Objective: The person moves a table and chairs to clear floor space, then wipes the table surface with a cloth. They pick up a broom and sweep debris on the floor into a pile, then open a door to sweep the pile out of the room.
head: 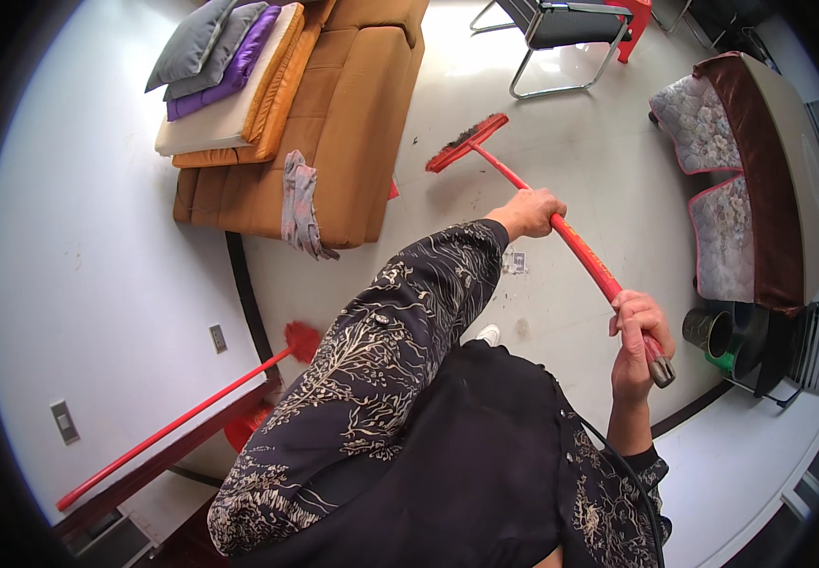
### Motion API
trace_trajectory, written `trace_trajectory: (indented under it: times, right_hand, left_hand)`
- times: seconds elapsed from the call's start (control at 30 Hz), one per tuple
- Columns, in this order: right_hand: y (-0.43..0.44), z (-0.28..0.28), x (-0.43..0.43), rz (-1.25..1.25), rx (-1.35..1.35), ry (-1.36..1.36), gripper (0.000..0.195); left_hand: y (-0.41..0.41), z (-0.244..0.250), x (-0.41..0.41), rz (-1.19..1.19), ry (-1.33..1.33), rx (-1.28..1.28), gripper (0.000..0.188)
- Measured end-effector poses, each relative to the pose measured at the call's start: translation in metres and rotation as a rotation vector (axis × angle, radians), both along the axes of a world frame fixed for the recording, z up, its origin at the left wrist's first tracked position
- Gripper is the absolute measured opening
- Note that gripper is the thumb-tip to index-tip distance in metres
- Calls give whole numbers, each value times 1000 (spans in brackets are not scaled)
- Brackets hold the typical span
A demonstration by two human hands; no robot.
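Observation:
A red push broom slants across the middle of the view, with its red broom head [477,142] on the pale floor and grey dust or fluff along its bristles. My left hand [531,213] is wrapped around the lower part of the red broom handle [587,259]. Closer to the handle's worn, greyish end, my right hand [642,334] grips it too. Below my left hand, a small printed paper or card [515,262] lies on the floor among scattered bits of dirt. One white shoe [489,334] shows under the dark clothing.
A brown sofa [360,106] stacked with cushions, with a grey rag [301,202] draped on its end, stands at left. A black chair [573,28] is ahead. At right are a cloth-covered table [779,184] and a dark bin [708,332]. A red-handled duster [189,412] leans at lower left.

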State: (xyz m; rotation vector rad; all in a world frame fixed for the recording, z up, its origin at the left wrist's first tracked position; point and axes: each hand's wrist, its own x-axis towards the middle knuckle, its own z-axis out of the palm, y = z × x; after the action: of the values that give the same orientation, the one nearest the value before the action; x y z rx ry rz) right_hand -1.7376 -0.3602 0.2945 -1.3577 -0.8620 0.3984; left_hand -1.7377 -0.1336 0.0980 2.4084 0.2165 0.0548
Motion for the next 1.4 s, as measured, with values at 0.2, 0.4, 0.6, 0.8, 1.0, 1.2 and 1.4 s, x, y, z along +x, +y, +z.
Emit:
trace_trajectory:
  times: [0.2, 0.4, 0.6, 0.8, 1.0, 1.2, 1.4]
  right_hand:
    - [119, -79, 14, -55, -32, -68, 15]
    - [149, -149, 22, -8, -137, -103, 16]
    - [48, -98, -3, -15, -249, -82, 16]
    - [-85, -20, -33, -65, -356, 1, 15]
    - [-169, 33, -45, -205, -370, 21, 14]
    - [-151, 60, -15, -280, -211, -17, 18]
    - [-22, -23, 0, -141, -118, -101, 9]
  left_hand:
    - [128, -42, 35, 23, -35, 211, 8]
    - [130, -97, 18, 220, 56, 200, 11]
    - [42, -94, -2, 19, 194, 149, 13]
    - [-118, -73, -42, -51, 86, -63, 9]
    - [-218, -27, -48, -208, 75, -184, 8]
    - [-177, 16, -1, -278, -10, -130, 6]
    - [-4, -16, 36, -153, -73, 54, 8]
